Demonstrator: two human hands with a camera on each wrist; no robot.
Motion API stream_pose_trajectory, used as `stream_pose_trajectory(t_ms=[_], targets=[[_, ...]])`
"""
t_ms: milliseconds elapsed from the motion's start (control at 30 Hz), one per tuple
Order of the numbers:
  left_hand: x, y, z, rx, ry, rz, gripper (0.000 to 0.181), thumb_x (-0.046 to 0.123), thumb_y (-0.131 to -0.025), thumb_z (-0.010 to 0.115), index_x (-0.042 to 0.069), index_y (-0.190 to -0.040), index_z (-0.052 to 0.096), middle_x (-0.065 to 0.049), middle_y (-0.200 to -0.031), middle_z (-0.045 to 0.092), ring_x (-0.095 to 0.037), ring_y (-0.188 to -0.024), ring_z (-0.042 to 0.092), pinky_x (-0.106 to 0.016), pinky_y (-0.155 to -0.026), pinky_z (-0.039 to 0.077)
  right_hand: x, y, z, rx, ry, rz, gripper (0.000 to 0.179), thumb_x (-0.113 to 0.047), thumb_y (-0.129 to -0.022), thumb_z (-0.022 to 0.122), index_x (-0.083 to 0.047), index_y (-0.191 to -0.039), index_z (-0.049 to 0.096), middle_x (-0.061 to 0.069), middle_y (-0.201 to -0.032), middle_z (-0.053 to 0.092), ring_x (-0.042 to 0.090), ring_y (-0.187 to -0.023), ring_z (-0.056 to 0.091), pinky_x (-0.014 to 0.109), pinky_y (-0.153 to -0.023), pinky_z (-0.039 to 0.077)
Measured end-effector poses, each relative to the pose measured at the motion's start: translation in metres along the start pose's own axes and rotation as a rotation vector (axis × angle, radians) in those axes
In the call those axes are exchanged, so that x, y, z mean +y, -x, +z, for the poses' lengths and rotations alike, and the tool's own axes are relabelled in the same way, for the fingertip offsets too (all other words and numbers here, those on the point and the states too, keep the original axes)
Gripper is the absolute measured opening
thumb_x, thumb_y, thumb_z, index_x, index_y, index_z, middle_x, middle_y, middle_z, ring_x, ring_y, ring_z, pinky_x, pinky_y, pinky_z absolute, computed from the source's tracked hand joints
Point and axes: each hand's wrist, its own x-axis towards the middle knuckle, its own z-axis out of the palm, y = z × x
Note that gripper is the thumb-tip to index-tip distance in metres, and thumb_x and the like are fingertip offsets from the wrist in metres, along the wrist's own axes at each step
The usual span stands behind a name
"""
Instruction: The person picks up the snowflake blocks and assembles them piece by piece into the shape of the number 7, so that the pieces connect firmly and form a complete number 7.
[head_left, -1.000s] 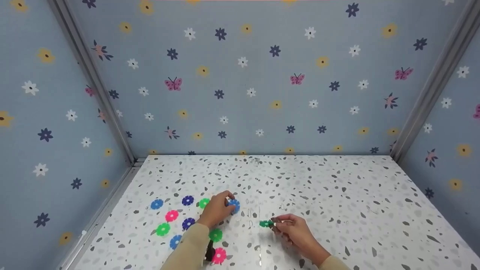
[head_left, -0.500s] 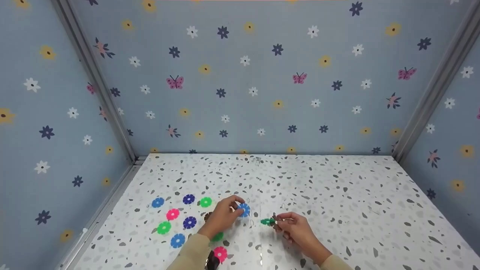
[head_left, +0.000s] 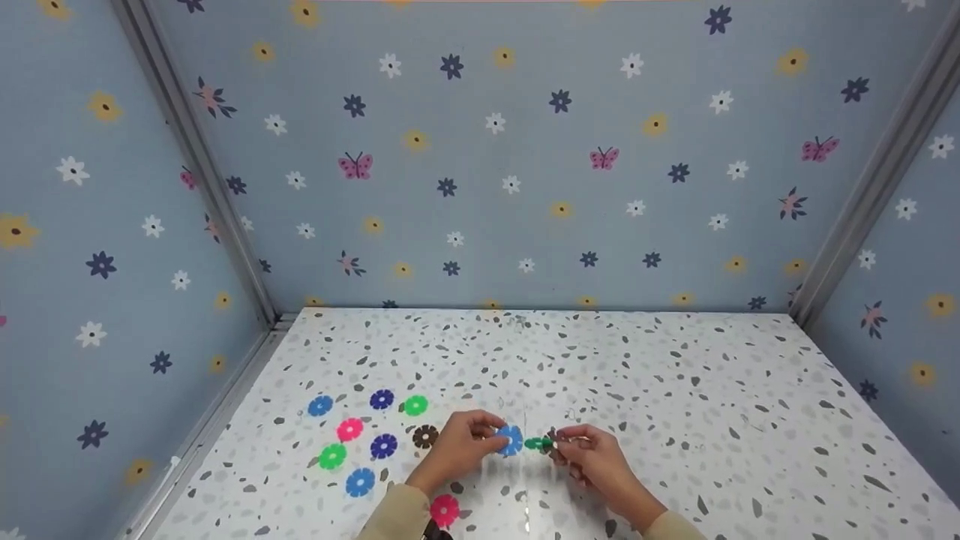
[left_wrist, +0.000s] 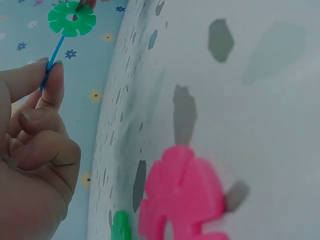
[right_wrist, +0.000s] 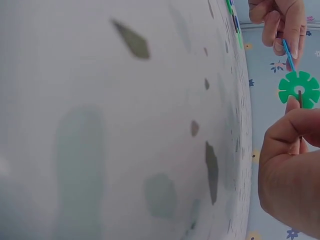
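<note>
My left hand [head_left: 459, 452] pinches a blue notched interlocking disc [head_left: 510, 441] between thumb and fingers, held above the table. Facing it, my right hand [head_left: 600, 463] grips a brown interlocking disc [head_left: 551, 442] with a green interlocking disc [head_left: 535, 443] slotted crosswise into it. In the left wrist view, the blue disc [left_wrist: 56, 50] shows edge-on, its tip right at the rim of the green disc [left_wrist: 84, 25]. From the right wrist, the green disc [right_wrist: 287, 86] appears face-on, and the thin brown edge [right_wrist: 300, 98] runs into it from my right fingers.
Several loose discs lie flat at the left of the speckled table [head_left: 675, 390], among them a brown one [head_left: 425, 436], a pink one [head_left: 445, 511] and a light blue one [head_left: 360, 482]. Flower-patterned walls [head_left: 525, 150] enclose the table at the back and sides.
My left hand has carried the blue disc rightward and a little nearer to me, up to the green disc. The loose brown disc has come into view. The right hand has stayed nearly still.
</note>
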Motion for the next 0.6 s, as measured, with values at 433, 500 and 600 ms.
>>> stream_pose_trajectory(t_ms=[433, 500, 600], targets=[[0.001, 0.001, 0.008, 0.019, 0.063, 0.021, 0.016, 0.009, -0.087, 0.075, 0.002, -0.100, 0.069, -0.002, -0.077, 0.064, -0.011, -0.066, 0.056, -0.023, -0.060, 0.046, 0.002, 0.002, 0.001, -0.033, -0.018, -0.059, 0.023, -0.004, -0.093, 0.065, 0.002, -0.114, 0.056, 0.009, -0.086, 0.071, 0.013, -0.058, 0.051, 0.024, -0.048, 0.044], [0.002, 0.001, 0.011, 0.027, 0.081, 0.016, 0.015, 0.008, -0.087, 0.074, 0.001, -0.100, 0.069, -0.002, -0.074, 0.062, -0.010, -0.061, 0.053, -0.022, -0.055, 0.043, 0.002, 0.002, 0.002, -0.035, -0.024, -0.067, 0.022, -0.003, -0.093, 0.064, 0.002, -0.113, 0.056, 0.010, -0.085, 0.071, 0.013, -0.057, 0.051, 0.024, -0.048, 0.044], [0.004, 0.002, 0.014, 0.039, 0.123, -0.006, 0.014, 0.007, -0.088, 0.073, 0.001, -0.099, 0.068, -0.002, -0.072, 0.060, -0.009, -0.055, 0.049, -0.022, -0.050, 0.040, 0.002, 0.004, 0.003, -0.024, -0.033, -0.065, 0.020, -0.002, -0.092, 0.065, 0.002, -0.110, 0.056, 0.010, -0.084, 0.071, 0.013, -0.056, 0.051, 0.025, -0.047, 0.044]])
